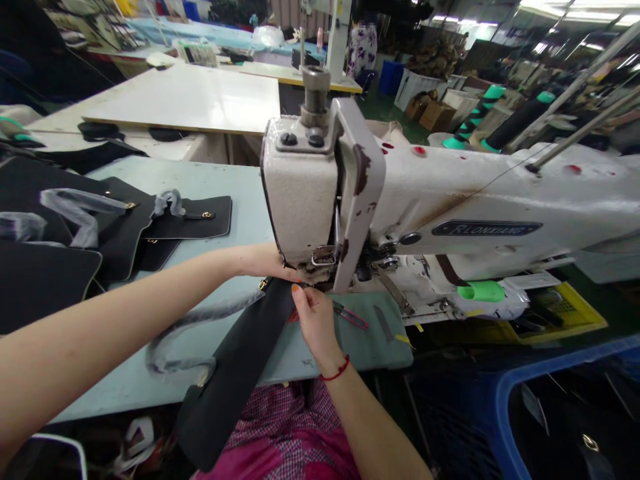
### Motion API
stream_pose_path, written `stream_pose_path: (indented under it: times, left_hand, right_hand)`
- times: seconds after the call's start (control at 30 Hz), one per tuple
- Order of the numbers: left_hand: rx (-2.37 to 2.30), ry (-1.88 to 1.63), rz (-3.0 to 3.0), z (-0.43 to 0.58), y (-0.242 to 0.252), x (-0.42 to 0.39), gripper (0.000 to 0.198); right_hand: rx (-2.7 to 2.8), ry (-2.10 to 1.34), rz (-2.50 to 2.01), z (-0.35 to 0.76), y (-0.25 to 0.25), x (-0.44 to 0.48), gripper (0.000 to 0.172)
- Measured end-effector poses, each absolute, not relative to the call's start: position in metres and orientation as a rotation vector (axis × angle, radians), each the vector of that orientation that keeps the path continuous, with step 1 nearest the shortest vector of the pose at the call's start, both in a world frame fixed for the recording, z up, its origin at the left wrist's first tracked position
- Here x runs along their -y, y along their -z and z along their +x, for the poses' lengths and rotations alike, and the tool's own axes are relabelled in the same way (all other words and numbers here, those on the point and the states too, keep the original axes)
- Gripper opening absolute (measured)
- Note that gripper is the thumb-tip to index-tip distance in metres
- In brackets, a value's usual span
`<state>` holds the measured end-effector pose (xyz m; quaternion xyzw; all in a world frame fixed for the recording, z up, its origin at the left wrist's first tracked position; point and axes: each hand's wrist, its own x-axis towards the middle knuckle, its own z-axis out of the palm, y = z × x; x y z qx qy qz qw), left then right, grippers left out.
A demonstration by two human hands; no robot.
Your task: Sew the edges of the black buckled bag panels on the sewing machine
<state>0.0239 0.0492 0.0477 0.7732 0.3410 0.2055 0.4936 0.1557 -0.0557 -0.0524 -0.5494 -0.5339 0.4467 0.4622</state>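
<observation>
A long black leather-like panel [240, 367] runs from under the sewing machine head [300, 187] down over the table's front edge toward my lap. A gold ring fitting and a plastic-wrapped strap [200, 320] are attached along its left side. My left hand [267, 261] reaches in beside the needle area, fingers stretched out over the panel's top end; the machine head partly hides them. Close to the presser foot, my right hand [316, 323] is closed, thumb and fingers pinching the panel's right edge. The needle itself is hidden.
Several black panels [190, 220] with wrapped straps lie on the left of the pale table [240, 180]. Pink-handled snips [351, 317] rest right of my right hand. A blue bin [505, 400] holding black pieces stands at lower right. Thread cones [477, 117] rise behind the machine.
</observation>
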Motion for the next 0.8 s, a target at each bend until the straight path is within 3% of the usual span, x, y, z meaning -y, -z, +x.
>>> stream_pose_path:
  times: [0.17, 0.3, 0.53, 0.8]
  left_hand:
    - [-0.749, -0.412, 1.664, 0.024, -0.032, -0.04, 0.048]
    - [-0.842, -0.436, 1.552, 0.024, -0.021, -0.029, 0.043]
    - [-1.028, -0.632, 1.441, 0.032, -0.008, -0.006, 0.056]
    - [-1.049, -0.653, 1.522, 0.024, 0.005, -0.005, 0.047]
  right_hand:
    - [1.3, -1.147, -1.315, 0.163, 0.044, 0.057, 0.043]
    - [1.334, -1.211, -1.313, 0.171, 0.04, 0.059, 0.044]
    - [1.498, -1.206, -1.351, 0.194, 0.031, 0.054, 0.044]
    - [1.571, -1.244, -1.329, 0.203, 0.027, 0.052, 0.042]
